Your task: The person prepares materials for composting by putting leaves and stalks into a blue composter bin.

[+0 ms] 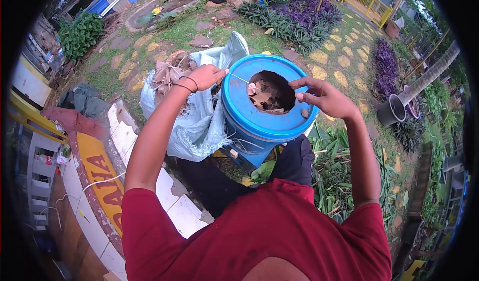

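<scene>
A blue drum (249,131) with a blue lid stands between my knees, and a round hole is cut in the lid (237,96). Torn brown cardboard pieces (264,100) show inside the hole. My left hand (204,77) is closed at the lid's left edge, pinching the end of a thin pale string (238,77) that runs toward the hole. Above the hole's right rim is my right hand (327,97), thumb and forefinger apart with nothing visible between them. Left of the drum slumps a white woven sack (194,131), with crumpled brown scraps (169,79) at its mouth.
A small light brown block (233,153) lies low at the drum's front, and another small piece (305,113) sits on the lid. Broken white tiles (169,191) edge the left side. Beyond are grass, purple-leaved plants (319,19) and a tipped grey pot (391,110).
</scene>
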### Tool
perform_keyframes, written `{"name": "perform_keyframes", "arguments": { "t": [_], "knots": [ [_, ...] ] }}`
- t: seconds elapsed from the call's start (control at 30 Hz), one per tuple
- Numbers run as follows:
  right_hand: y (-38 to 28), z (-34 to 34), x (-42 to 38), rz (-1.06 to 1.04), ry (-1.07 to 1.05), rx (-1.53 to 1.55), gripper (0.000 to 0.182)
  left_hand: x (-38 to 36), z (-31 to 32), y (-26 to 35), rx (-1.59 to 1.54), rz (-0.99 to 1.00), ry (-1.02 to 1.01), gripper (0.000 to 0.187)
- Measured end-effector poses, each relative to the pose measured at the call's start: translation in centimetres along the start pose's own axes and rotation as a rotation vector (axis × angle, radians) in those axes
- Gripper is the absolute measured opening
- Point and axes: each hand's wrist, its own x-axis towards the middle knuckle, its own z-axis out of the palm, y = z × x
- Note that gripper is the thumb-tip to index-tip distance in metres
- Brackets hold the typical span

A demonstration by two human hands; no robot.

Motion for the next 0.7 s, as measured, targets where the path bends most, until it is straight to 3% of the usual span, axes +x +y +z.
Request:
{"name": "perform_keyframes", "arguments": {
  "t": [0.07, 0.13, 0.2, 0.37, 0.47, 0.57, 0.63, 0.67, 0.7],
  "knots": [
    [0.5, -0.2, 0.0, -0.002, 0.022, 0.014, 0.039, -1.5, -2.5, 1.3, 0.017, 0.003, -0.039, 0.056],
    [0.7, 0.0, 0.3, -0.001, 0.032, -0.006, 0.038, -2.3, -4.6, 0.6, -0.639, -0.014, 0.055, 0.048],
    [0.7, 0.1, 0.7, -0.002, 0.045, -0.009, 0.038, -4.9, -8.1, 3.1, -1.147, 0.166, 0.376, 0.048],
    [-0.4, 1.0, 3.0, -0.102, 0.101, -0.133, 0.041, -10.8, -16.9, 1.9, -1.453, 0.366, 0.756, 0.043],
    [-1.5, 1.2, 3.8, -0.140, 0.129, -0.135, 0.040, -14.7, -19.9, -3.0, -1.497, 0.443, 0.767, 0.039],
    [-1.5, 1.3, 3.9, -0.185, 0.162, -0.146, 0.039, -19.9, -21.4, -9.4, -1.521, 0.441, 0.936, 0.037],
    [-1.3, 1.2, 3.4, -0.199, 0.164, -0.155, 0.040, -24.0, -21.2, -14.1, -1.409, 0.249, 1.212, 0.036],
    [-1.3, 1.2, 2.9, -0.189, 0.189, -0.167, 0.040, -25.6, -20.4, -17.3, -1.249, -0.001, 1.307, 0.038],
    [-1.6, 1.4, 2.6, -0.189, 0.199, -0.181, 0.039, -27.1, -19.4, -21.5, -0.921, -0.300, 1.211, 0.040]
  ]
}}
